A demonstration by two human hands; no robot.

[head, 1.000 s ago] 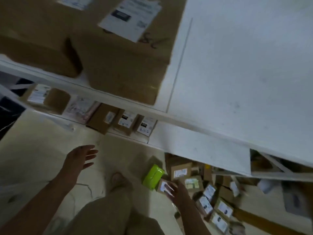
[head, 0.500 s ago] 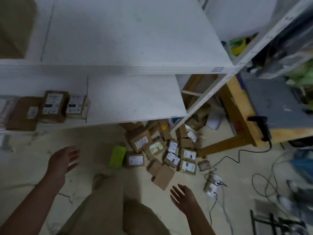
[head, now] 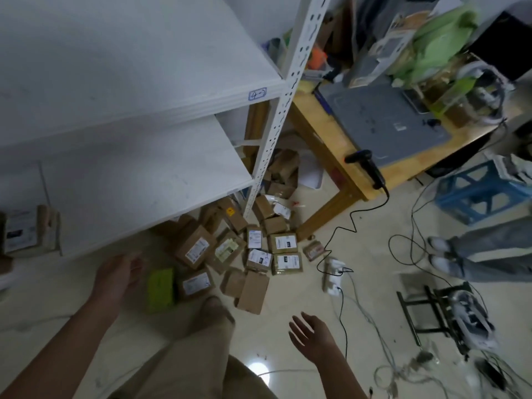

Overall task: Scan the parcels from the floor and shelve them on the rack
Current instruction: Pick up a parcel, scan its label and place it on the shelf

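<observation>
Brown parcels (head: 253, 254) heaped on the floor (head: 43, 300) at the foot of the white rack (head: 272, 151), scanner (head: 366, 168) on the table (head: 325, 139) edge to the right; left hand (head: 118, 280) and right hand (head: 312, 338) both hover empty, fingers loose and spread.

**Premises: small parcel stockroom with a work bench**

A white slotted-steel rack (head: 276, 133) with plain board shelves carries a handwritten bay label (head: 257, 94) on one shelf edge. Brown cardboard parcels (head: 285, 243) with printed shipping labels lie heaped on the pale tiled floor (head: 288, 300) at the rack's foot. One labelled box (head: 23, 231) sits on a lower shelf. Just beside the rack stands a wooden workbench (head: 325, 145) topped with a grey mat (head: 383, 122). A corded barcode scanner (head: 365, 168) rests at the bench's edge. Loose cables (head: 342, 234) and a white power strip (head: 334, 273) trail across the floor. A blue plastic crate (head: 475, 194) stands near the bench, and mixed clutter crowds the bench's far side.
</observation>
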